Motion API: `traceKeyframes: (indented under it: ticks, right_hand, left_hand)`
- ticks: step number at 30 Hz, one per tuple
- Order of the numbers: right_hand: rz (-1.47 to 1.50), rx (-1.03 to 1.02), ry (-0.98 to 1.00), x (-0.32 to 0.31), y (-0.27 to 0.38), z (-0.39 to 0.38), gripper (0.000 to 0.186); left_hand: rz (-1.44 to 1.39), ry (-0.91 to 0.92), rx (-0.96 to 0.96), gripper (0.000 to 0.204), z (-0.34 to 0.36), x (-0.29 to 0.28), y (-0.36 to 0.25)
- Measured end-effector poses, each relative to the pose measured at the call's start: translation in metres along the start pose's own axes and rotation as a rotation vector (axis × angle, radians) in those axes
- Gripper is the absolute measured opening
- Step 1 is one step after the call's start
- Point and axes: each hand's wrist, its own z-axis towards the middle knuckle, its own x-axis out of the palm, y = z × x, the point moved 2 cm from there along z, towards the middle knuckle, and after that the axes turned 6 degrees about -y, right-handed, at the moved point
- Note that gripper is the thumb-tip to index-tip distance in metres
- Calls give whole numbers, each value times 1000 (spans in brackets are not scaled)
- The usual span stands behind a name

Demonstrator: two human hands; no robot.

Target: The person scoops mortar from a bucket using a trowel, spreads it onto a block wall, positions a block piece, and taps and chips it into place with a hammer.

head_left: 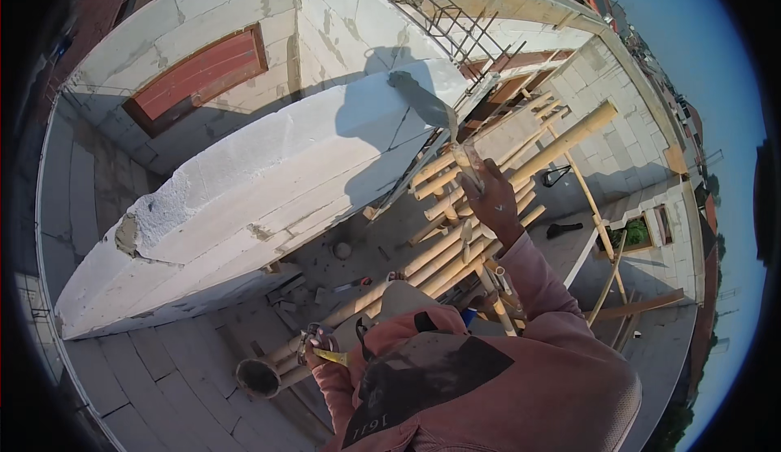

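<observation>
My right hand (pixel 493 200) is closed around the handle of a trowel (pixel 425 102), held up and out to the right. The trowel's blade lies at the far end of a white block wall (pixel 268 175), with a grey smear of mortar (pixel 397 79) at its tip. A lump of dried mortar (pixel 127 235) clings to the wall's near end. Low on the left, my left hand (pixel 317 343) has its fingers curled beside a yellow strip-like thing (pixel 331 356); what it grips is unclear. A round, dirty bucket (pixel 258 377) is just below that hand.
Bamboo poles (pixel 439 265) form a scaffold beneath me, and a longer pole (pixel 569 144) slants up to the right. Rubble (pixel 285 297) lies on the floor far below. Steel rebar (pixel 464 29) rises behind the wall. A red-brown framed panel (pixel 199 76) is set in the far wall.
</observation>
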Motion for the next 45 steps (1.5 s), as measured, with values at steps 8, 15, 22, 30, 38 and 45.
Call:
traceKeyframes:
  ticks: [8,15,22,30,38,45]
  right_hand:
    - [51,-1,82,-21,34,-13,52]
    - [57,83,-84,18,-3,15,47]
    - [-106,36,209,7,13,-15,70]
    - [-125,44,-124,46,22,-2,68]
    - [52,115,204,33,142,-23,60]
    - [813,193,69,18,119,-27,66]
  left_hand:
    - [144,32,-55,28,-3,44,-27]
    - [126,-188,-64,23,-5,56,-49]
    - [127,-195,-85,16,-12,47,-56]
    - [183,-78,-2,16,-30,52,-60]
    - [86,28,-98,18,-17,20,-64]
    - [185,-11,-33,20,-8,42,-71]
